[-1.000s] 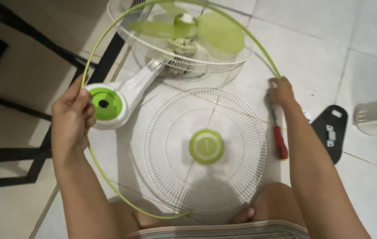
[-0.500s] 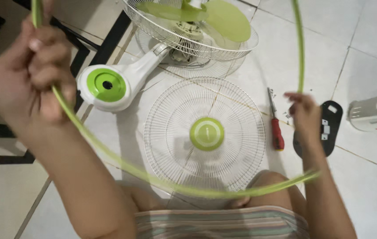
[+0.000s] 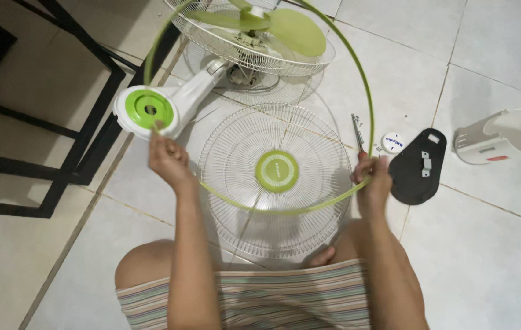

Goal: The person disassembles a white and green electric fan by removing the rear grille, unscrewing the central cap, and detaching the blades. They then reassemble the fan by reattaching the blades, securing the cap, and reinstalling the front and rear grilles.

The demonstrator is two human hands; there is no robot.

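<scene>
Green ring [image 3: 333, 73] gripped by left hand [image 3: 167, 160] at 9 o'clock and right hand [image 3: 373, 182] at 4 o'clock, fingers closed around it, above white grille [image 3: 236, 201] on floor.

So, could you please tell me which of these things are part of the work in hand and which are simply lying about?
In hand:
- green ring, gripped by left hand and right hand
- front grille
- fan body

Lying about:
- screwdriver
- black plate
- white housing
- black frame
</scene>
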